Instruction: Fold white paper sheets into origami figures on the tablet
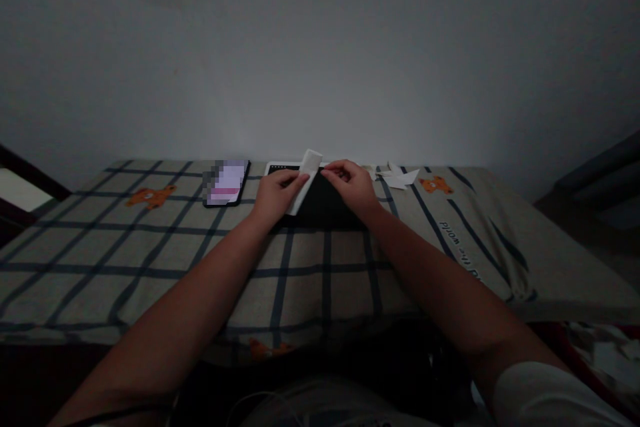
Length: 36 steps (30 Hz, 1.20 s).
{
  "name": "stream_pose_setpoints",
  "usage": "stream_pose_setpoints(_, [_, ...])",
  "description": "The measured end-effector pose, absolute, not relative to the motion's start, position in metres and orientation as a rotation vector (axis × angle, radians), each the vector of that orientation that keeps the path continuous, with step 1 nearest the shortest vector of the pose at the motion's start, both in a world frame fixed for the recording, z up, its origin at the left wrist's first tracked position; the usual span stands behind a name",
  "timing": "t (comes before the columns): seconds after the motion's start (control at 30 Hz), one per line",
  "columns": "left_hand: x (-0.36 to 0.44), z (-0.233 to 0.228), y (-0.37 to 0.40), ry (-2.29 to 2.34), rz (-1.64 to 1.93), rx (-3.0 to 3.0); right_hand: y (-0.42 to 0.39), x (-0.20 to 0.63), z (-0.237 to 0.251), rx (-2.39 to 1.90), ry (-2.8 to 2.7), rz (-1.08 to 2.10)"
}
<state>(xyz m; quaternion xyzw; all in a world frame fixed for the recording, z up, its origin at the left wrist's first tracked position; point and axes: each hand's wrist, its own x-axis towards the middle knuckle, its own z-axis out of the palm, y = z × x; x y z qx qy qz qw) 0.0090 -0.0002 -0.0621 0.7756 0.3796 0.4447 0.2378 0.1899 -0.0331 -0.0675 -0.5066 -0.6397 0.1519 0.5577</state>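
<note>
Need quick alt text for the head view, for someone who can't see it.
Both hands, left hand and right hand, hold a white paper strip over a dark tablet on a checked cloth. A phone lies left, folded paper right.

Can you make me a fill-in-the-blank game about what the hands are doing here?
1. The left hand and right hand hold a strip of white ____.
2. The phone with the lit screen lies to the ____ of both hands.
3. The checked cloth has little orange ____ on it.

Missing words: paper; left; bears
</note>
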Motion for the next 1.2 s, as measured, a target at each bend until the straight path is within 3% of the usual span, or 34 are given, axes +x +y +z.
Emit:
stream_pose_setpoints(0.43, [0.021, -0.070, -0.009, 0.829, 1.004, 1.775, -0.032, 0.184, -0.065, -1.074, -1.242, 0.881])
stream_pose_setpoints(0.73, [0.023, -0.071, -0.006, 0.825, 1.171, 1.588, -0.033, 0.183, -0.067, -1.102, -1.275, 0.963])
stream_pose_setpoints(1.2, [0.021, -0.073, -0.004, 0.845, 1.135, 1.715, -0.033, 0.183, -0.069, -1.099, -1.304, 0.939])
